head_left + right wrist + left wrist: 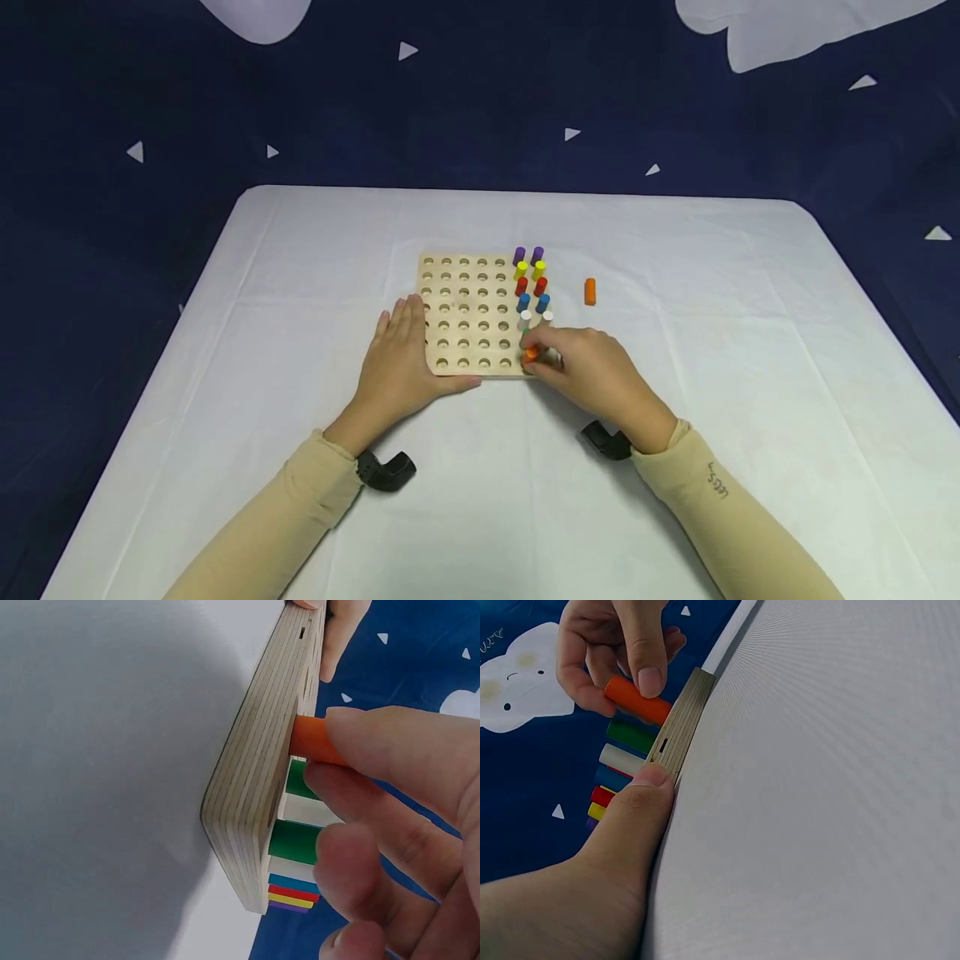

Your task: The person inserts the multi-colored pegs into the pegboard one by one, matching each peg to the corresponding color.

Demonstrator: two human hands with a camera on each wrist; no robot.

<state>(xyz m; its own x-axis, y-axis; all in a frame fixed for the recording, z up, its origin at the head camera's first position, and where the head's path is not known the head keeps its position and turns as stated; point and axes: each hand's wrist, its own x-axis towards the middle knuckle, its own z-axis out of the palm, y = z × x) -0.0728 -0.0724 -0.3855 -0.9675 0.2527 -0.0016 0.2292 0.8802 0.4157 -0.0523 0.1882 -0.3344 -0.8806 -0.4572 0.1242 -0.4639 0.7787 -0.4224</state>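
Note:
A square wooden pegboard (455, 335) with rows of round holes lies on the table. My left hand (396, 367) rests along its left side with fingers straight, the thumb touching the near edge. Between thumb and forefinger, my right hand (600, 371) pinches an orange peg (309, 737) upright at the near row, its lower end at the board's surface. Behind it, pairs of green (292, 841), white (526, 320), blue (524, 302), red (541, 287), yellow (539, 269) and purple pegs (537, 255) stand in the two right-hand columns. My right fingers partly hide the green ones in the head view.
Another orange peg (590, 292) lies loose on the white-covered table (720, 333), right of the board. Black wrist mounts (386, 472) sit at both wrists. A dark blue cloth (480, 100) with white shapes hangs beyond the table.

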